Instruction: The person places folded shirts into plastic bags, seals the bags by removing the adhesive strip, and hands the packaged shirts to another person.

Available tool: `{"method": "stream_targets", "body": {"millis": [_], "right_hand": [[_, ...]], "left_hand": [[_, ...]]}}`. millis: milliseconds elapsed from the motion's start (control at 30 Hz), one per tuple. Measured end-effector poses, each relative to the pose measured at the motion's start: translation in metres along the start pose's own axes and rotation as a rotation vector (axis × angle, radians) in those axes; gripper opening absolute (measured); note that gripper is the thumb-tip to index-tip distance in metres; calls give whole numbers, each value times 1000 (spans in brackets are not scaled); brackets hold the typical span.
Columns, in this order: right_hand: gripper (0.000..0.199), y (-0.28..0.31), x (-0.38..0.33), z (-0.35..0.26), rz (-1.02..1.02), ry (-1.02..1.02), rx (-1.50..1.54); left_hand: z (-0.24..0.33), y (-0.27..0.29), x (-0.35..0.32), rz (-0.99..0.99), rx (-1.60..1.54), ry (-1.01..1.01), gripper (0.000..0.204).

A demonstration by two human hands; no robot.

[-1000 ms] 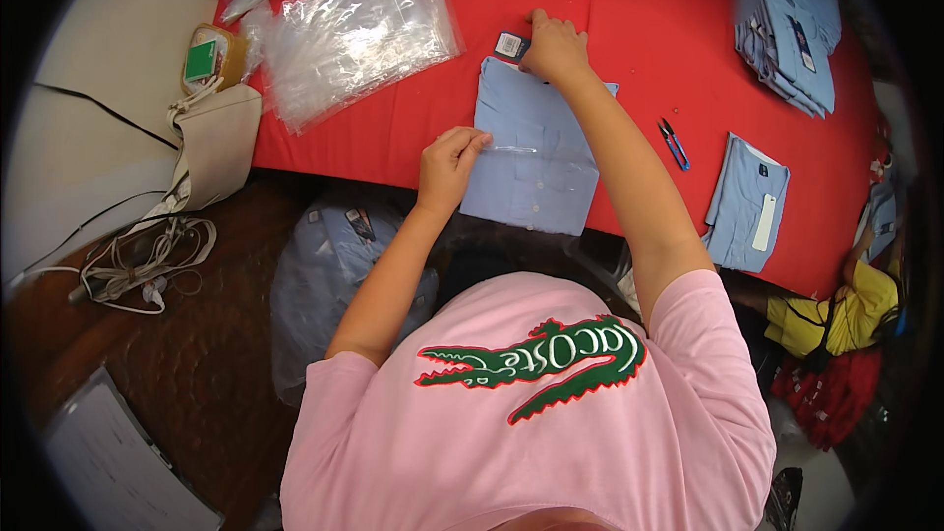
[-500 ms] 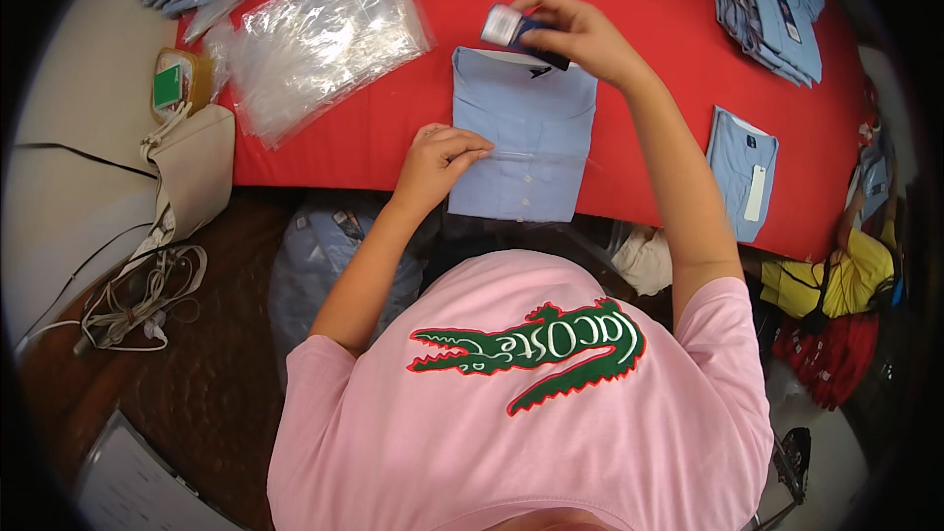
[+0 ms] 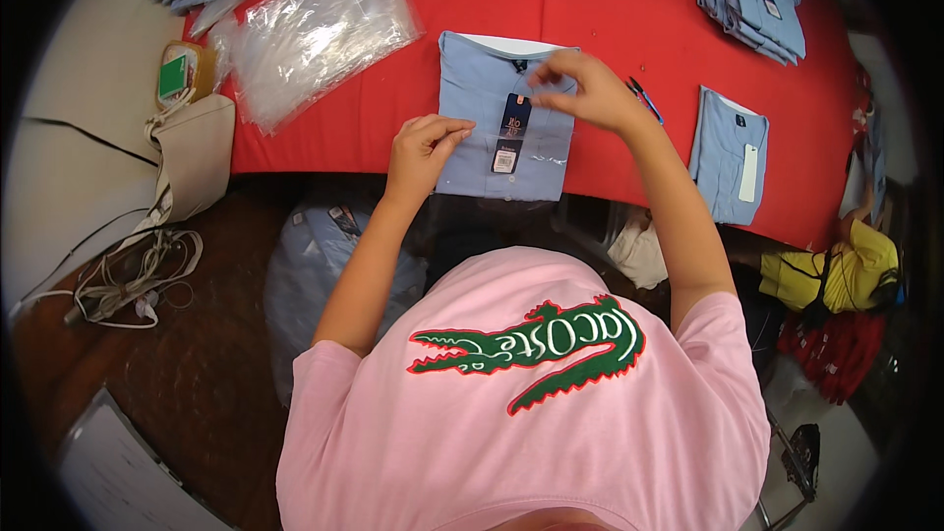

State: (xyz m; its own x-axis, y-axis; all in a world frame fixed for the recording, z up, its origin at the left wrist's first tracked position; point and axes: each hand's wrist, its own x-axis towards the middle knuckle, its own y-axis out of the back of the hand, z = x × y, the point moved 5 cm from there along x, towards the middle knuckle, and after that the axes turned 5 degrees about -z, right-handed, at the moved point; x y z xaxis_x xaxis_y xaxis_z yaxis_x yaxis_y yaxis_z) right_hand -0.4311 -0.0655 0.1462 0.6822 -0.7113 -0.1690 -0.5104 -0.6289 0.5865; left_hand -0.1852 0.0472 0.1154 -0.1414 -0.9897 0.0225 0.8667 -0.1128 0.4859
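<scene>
A folded light-blue shirt (image 3: 467,79) lies before me near the table's front edge. Glints over its lower part show clear plastic (image 3: 549,159) there, apparently a bag around that part. A dark-blue hang tag (image 3: 508,138) with a white label at its lower end rests upright on the shirt's front. At the shirt's left edge, my left hand (image 3: 421,152) is closed in a pinch on what appears to be the plastic's edge. Over the upper right of the shirt is my right hand (image 3: 588,93), thumb and forefinger apart beside the tag's top, holding nothing I can see.
Clear plastic bags (image 3: 320,39) lie stacked on the red table (image 3: 629,15), left of the shirt. Folded shirts (image 3: 752,5) are piled at the far right; another tagged shirt (image 3: 723,162) lies nearer. Beyond my right wrist is a blue pen (image 3: 646,103). Cables (image 3: 138,275) hang at left.
My right hand has laid the tag down on the shirt and let it go, moving nearer to me. My left hand still pinches at the shirt's left edge.
</scene>
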Motion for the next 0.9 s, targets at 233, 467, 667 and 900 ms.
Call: {"method": "stream_targets", "body": {"millis": [233,467,667,900], "right_hand": [[16,-31,-68,42,119,-32,4],[17,-42,-70,58,219,-292,74],[24,-31,-66,31,549,-184,-327],[53,-70,15,-17,152,-656,-282]], "left_hand": [[-2,-1,8,55,84,-16,14],[-15,-23,34,-63,358,-49,15],[-14,-31,32,-142,119,0,16],[-19,-34,16,-344,-181,0,14]]}}
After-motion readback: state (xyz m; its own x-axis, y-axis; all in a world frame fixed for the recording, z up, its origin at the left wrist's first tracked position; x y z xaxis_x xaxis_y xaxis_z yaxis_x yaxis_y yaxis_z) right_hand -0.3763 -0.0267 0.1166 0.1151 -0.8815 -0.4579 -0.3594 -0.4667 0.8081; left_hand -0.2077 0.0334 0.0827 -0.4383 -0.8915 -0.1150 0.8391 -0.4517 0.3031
